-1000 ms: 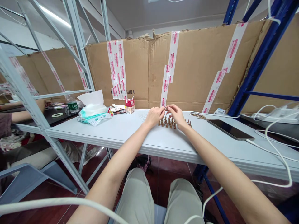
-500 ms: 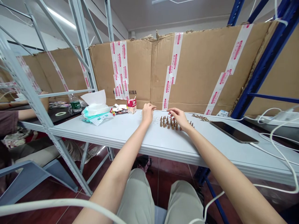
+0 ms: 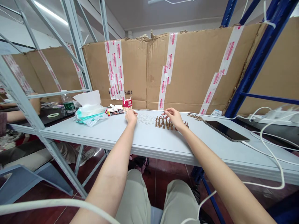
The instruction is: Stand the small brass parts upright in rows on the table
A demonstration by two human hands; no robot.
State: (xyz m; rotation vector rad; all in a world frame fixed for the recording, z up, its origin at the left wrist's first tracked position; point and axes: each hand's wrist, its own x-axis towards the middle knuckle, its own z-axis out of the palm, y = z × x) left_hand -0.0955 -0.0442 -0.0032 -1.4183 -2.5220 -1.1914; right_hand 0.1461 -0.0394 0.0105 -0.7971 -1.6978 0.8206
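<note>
My left hand (image 3: 131,117) is closed at the left end of a spread of small clear pieces (image 3: 147,119), just in front of a red and cream drink carton (image 3: 127,105). Its fingertips are bunched, and whatever they may hold is too small to make out. Over the back of a group of small brass-coloured figures (image 3: 163,123), which stand upright in rows, hovers my right hand (image 3: 173,117). Thumb and fingers come together there, pointing left; I cannot see clearly what is between them. Part of the group is hidden behind that hand.
Right of the figures lie a pile of brass-coloured pieces (image 3: 195,117) and a dark tablet (image 3: 226,130) with a white cable. Face masks and white tissue (image 3: 91,107) lie at the left, beside snack wrappers (image 3: 114,109). A cardboard wall (image 3: 187,68) stands behind.
My left hand has moved left, from beside the figures to the front of the drink carton, uncovering the clear pieces. My right hand stays over the figures. The view has shifted slightly.
</note>
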